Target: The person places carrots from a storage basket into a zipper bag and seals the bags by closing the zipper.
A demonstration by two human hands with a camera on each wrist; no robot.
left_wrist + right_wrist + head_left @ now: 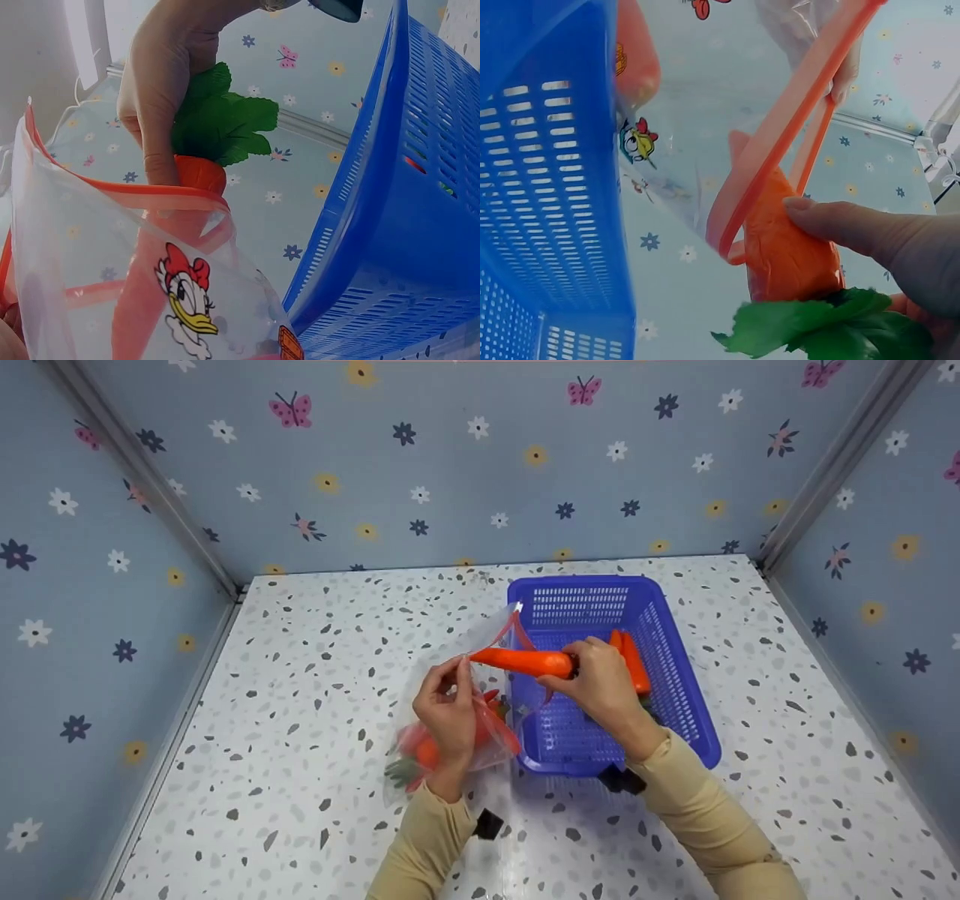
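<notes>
My right hand (600,686) grips an orange toy carrot (529,661) by its thick end, near the green leaves (832,326). The carrot's pointed end reaches into the mouth of a clear zip bag with a red-orange strip (142,195) and a cartoon duck print (187,296). My left hand (450,716) pinches the bag's edge between thumb and fingers, beside the carrot's tip. Lower in the bag lie more orange and red pieces (427,751) with green leaves. In the right wrist view, the thumb (832,217) presses along the carrot's side.
A blue-purple slotted basket (694,720) stands right of the bag, partly under my right hand. Inside it are other carrots (634,664). The speckled white table (300,697) is enclosed by flower-patterned panels (480,472) at the back and sides.
</notes>
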